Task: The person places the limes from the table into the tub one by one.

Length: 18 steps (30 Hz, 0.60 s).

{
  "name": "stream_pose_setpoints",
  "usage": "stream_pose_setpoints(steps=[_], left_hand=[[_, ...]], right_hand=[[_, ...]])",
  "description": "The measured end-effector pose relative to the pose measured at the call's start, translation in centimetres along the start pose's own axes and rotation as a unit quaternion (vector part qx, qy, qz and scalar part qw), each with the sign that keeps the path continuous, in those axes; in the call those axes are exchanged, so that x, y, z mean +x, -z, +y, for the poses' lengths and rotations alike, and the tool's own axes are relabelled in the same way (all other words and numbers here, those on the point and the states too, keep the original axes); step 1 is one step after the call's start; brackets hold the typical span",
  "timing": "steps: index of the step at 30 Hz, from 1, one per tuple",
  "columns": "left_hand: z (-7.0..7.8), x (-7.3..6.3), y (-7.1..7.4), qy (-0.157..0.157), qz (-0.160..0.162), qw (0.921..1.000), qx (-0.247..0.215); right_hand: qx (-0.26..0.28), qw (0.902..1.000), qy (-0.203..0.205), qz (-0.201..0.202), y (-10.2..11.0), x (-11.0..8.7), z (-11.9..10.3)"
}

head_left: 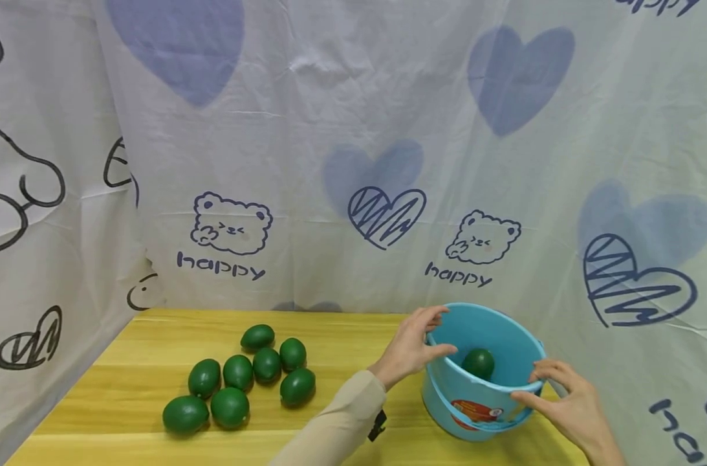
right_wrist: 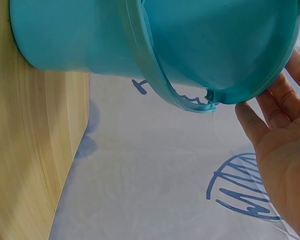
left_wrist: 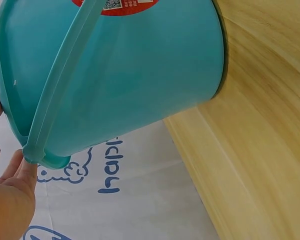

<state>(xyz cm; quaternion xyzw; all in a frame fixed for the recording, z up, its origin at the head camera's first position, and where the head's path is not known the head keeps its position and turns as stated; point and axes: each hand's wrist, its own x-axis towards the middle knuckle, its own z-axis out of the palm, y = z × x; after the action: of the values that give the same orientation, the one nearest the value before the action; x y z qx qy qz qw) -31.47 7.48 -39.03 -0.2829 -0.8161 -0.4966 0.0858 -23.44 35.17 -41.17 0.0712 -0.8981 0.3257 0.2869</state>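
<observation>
A light blue plastic bucket (head_left: 446, 395) stands on the table, with a red label on its front and its handle hanging down across that side. Inside it lies one dark green lime-like fruit (head_left: 478, 364). At the left of the rim is my left hand (head_left: 408, 346), its thumb and fingers spread apart; in the left wrist view its fingertips (left_wrist: 26, 167) meet the rim near the handle joint. My right hand (head_left: 574, 404) is at the right of the rim, thumb toward the front. Its fairly straight fingers (right_wrist: 277, 102) touch the rim from outside in the right wrist view.
Several more green fruits (head_left: 229, 408) lie grouped on the left part of the wooden table (head_left: 126, 375). A white curtain (head_left: 306, 259) printed with hearts and bears hangs along the table's back edge and continues down the right side.
</observation>
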Motion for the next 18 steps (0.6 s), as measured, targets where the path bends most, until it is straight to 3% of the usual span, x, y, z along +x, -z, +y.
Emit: stream_pose_setpoints(steps=[11,18], left_hand=[[0.0,-0.6,0.1,-0.045,0.018,0.9959,0.077],[-0.4,-1.2,0.7,-0.044,0.024,0.9972,0.056]], right_hand=[[-0.01,0.9997,0.021,0.011,-0.1,0.0,0.2],[-0.012,0.9998,0.017,0.006,0.0,-0.1,0.3]])
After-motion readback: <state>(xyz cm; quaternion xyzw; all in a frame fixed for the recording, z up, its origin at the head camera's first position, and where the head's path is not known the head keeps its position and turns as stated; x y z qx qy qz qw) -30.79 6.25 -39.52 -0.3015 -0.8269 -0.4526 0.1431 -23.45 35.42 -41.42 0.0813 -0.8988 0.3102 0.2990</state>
